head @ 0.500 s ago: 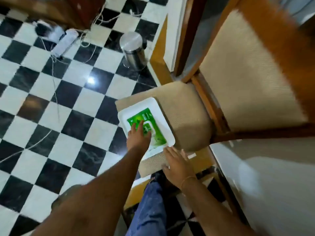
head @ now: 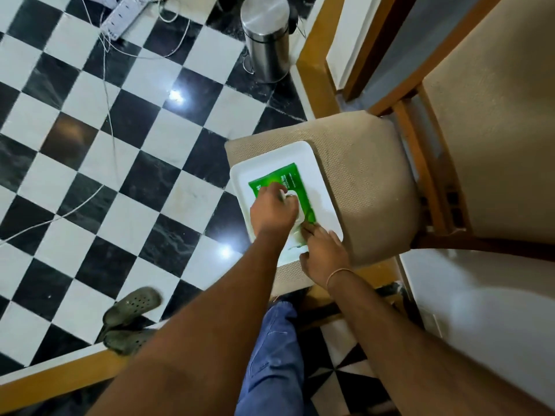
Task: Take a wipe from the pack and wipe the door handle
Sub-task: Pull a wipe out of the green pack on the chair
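Green pack (head: 283, 187) flat in white tray (head: 322, 187) on chair seat (head: 366, 175). Left hand (head: 271, 210) pinched at pack's white lid (head: 292, 195); right hand (head: 322, 253) pressing pack's near end, fingers spread.

Your left hand (head: 271, 213) works the green wipe pack's (head: 282, 184) flap while your right hand (head: 322, 255) steadies its near end on the white tray (head: 318, 172).

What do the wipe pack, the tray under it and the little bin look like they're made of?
Wipe pack: soft glossy green plastic film, slightly crinkled. Tray: smooth white, likely plastic or melamine; can't tell which. Bin: brushed steel, judging by its dull grey sheen.
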The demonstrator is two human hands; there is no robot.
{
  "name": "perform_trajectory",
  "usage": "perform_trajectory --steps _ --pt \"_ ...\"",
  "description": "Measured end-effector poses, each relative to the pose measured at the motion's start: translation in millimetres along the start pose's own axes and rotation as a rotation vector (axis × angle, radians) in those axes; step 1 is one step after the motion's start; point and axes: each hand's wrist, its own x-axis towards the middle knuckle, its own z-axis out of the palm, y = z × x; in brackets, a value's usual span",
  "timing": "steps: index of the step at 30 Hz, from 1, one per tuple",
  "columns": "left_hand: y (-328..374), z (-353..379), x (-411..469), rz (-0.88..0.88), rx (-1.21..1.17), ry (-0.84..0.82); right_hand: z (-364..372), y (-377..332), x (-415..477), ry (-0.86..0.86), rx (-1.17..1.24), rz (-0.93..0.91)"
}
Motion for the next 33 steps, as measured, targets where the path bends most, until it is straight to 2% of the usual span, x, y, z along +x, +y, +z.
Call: perform_trajectory --steps 3,6,10,12,15,18,22,25,27,29,31,33 --pt "-26.4 -14.0 -3.9 -0.083 -0.311 0.022 -6.4 -1.4 6.2 0.165 0.143 0.072" --pt "-44.0 -24.2 -18.3 -0.05 -0.353 -0.026 -17.4 -8.6 21.9 0.325 0.207 0.144" --pt "-56.3 -20.7 -22.7 -0.071 -0.363 -0.072 -18.4 -25.0 44.5 0.257 0.183 0.138" --pt "-58.4 -16.0 -23.9 -0.086 -0.335 -0.09 -13.1 -27.5 52.5 0.235 0.151 0.182" --pt "-55.9 -10.7 -23.4 -0.096 -0.243 -0.132 -8.6 -27.7 58.7 0.29 0.216 0.218" --pt "-48.4 -9.4 -18.7 -0.077 -0.013 -0.127 -10.6 -26.8 57.2 0.31 0.385 0.241" --pt "-36.2 -8.9 -17.4 -0.092 0.153 -0.154 -16.6 -24.6 39.7 0.285 0.628 0.254" --pt "-28.6 -14.3 -22.3 -0.086 0.227 -0.177 -38.6 -23.1 15.9 0.467 0.918 0.339" --pt "-23.5 -19.7 -26.5 -0.078 0.285 -0.205 -61.0 -18.3 -11.8 0.623 1.162 0.378" --pt "-21.6 -30.3 -34.1 -0.081 0.361 -0.225 -76.7 -13.9 -54.4 0.675 1.367 0.403" --pt "-6.6 -46.8 -59.9 -0.061 0.38 -0.216 -90.9 -3.4 -116.8 0.708 1.446 0.434" --pt "4.3 -58.2 -85.8 -0.045 0.293 -0.194 -97.7 6.6 -171.4 0.697 1.462 0.531"
